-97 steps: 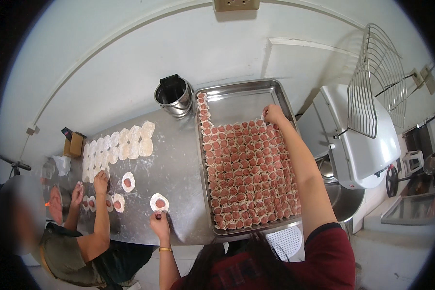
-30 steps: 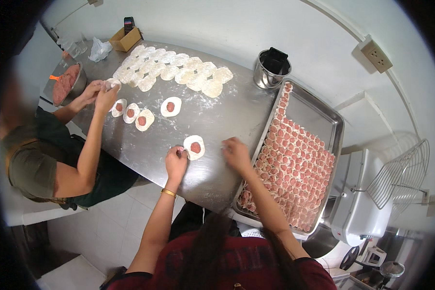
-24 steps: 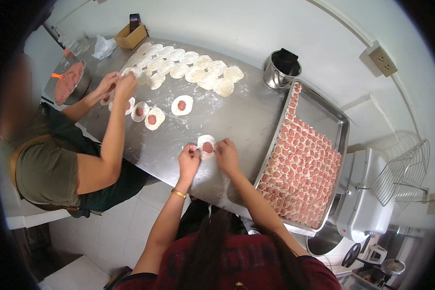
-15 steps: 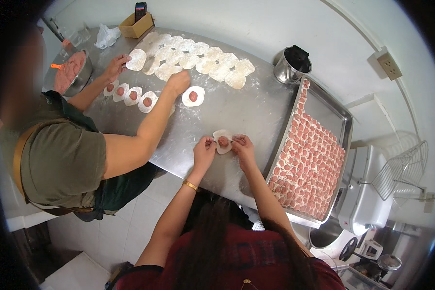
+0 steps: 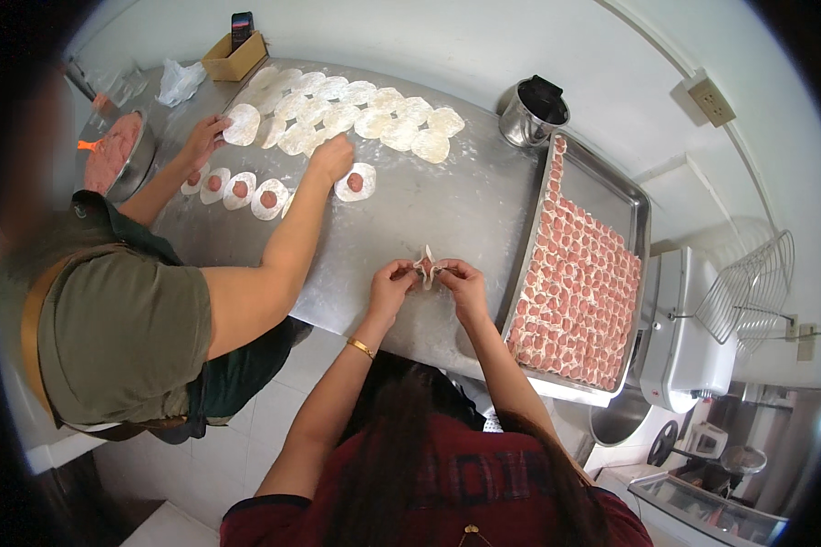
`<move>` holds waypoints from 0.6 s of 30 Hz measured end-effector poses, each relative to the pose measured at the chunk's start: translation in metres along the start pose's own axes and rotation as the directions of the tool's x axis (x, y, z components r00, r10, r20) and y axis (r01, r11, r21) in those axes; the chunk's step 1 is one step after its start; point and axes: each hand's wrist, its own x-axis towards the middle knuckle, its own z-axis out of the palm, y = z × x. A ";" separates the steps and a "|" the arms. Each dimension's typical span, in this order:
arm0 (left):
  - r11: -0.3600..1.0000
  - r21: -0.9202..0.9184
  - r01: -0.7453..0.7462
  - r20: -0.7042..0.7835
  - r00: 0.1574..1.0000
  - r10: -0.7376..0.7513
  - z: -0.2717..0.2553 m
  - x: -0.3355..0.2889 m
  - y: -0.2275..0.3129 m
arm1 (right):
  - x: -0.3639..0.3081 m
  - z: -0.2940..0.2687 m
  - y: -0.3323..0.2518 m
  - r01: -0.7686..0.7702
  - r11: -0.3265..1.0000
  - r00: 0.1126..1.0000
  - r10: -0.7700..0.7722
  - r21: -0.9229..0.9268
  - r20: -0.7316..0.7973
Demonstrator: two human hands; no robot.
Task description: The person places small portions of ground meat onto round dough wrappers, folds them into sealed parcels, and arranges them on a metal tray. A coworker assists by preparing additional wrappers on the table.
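Note:
Between my two hands is a dumpling wrapper (image 5: 426,265) with pink meat filling, its sides drawn up and pinched inward. My left hand (image 5: 394,282) has its fingers closed on the wrapper's left edge. On the opposite edge, my right hand (image 5: 463,284) grips it in the same way. Farther up the table lies a flat wrapper with a ball of meat (image 5: 355,182). To my right stands a metal tray (image 5: 521,290) filled with rows of meat-topped dumplings (image 5: 579,292); bare metal shows at its far right.
A co-worker's hand (image 5: 333,158) reaches over floured wrappers (image 5: 341,118); the other (image 5: 206,142) holds one wrapper. Several meat-topped wrappers (image 5: 240,190) form a row. A bowl of meat (image 5: 143,150) is far left. A metal pot (image 5: 524,128) stands behind the tray.
My hands have moved closer together, and the wrapper has gone from spread open to folded up around its filling. The whole view has shifted slightly.

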 end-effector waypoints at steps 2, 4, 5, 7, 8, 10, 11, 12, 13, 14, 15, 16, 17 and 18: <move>0.997 -0.077 0.025 -0.012 1.000 -0.026 0.004 -0.002 0.002 | -0.003 -0.001 0.001 -0.001 0.990 0.999 0.006 0.141 -0.034; 0.988 -0.147 0.051 -0.037 0.998 -0.057 0.010 -0.008 0.010 | -0.012 0.005 -0.009 0.035 0.973 0.998 -0.022 0.228 -0.060; 0.985 -0.169 0.030 -0.025 0.999 -0.035 0.011 -0.008 0.008 | -0.022 0.013 -0.019 0.069 0.968 0.996 -0.054 0.242 -0.069; 0.976 -0.216 -0.005 0.004 1.000 0.006 0.013 -0.010 0.002 | -0.034 0.016 -0.027 0.121 0.968 0.991 -0.107 0.219 -0.073; 0.972 -0.235 -0.015 0.030 0.999 0.022 0.015 -0.012 -0.001 | -0.037 0.014 -0.028 0.138 0.973 0.990 -0.129 0.183 -0.064; 0.963 -0.268 -0.026 0.088 0.995 0.051 0.021 -0.020 0.002 | -0.041 0.009 -0.026 0.158 0.976 0.986 -0.147 0.147 -0.082; 0.956 -0.292 -0.022 0.075 0.996 0.046 0.025 -0.024 0.005 | -0.042 0.004 -0.025 0.160 0.976 0.984 -0.145 0.145 -0.106; 0.949 -0.314 -0.017 0.063 0.997 0.038 0.028 -0.029 0.011 | -0.043 -0.001 -0.022 0.162 0.976 0.981 -0.143 0.146 -0.131; 0.942 -0.336 -0.012 0.050 0.998 0.031 0.031 -0.032 0.014 | -0.043 -0.008 -0.019 0.144 0.987 0.981 -0.133 0.066 -0.143; 0.962 -0.269 -0.033 0.079 0.995 0.056 0.030 -0.031 0.011 | -0.041 -0.017 -0.013 0.123 0.992 0.980 -0.123 -0.013 -0.155; 0.978 -0.203 -0.054 0.110 0.991 0.077 0.027 -0.029 0.007 | -0.042 -0.022 -0.010 0.096 0.991 0.979 -0.110 -0.092 -0.169; 0.988 -0.136 -0.077 0.142 0.985 0.097 0.024 -0.028 0.004 | -0.041 -0.026 -0.007 0.082 0.991 0.981 -0.099 -0.106 -0.167; 0.992 -0.080 -0.097 0.150 0.983 0.108 0.023 -0.027 0.000 | -0.041 -0.029 -0.005 0.068 0.990 0.982 -0.087 -0.120 -0.165; 0.993 -0.026 -0.118 0.157 0.980 0.121 0.023 -0.027 -0.001 | -0.041 -0.032 -0.002 0.054 0.989 0.984 -0.076 -0.137 -0.162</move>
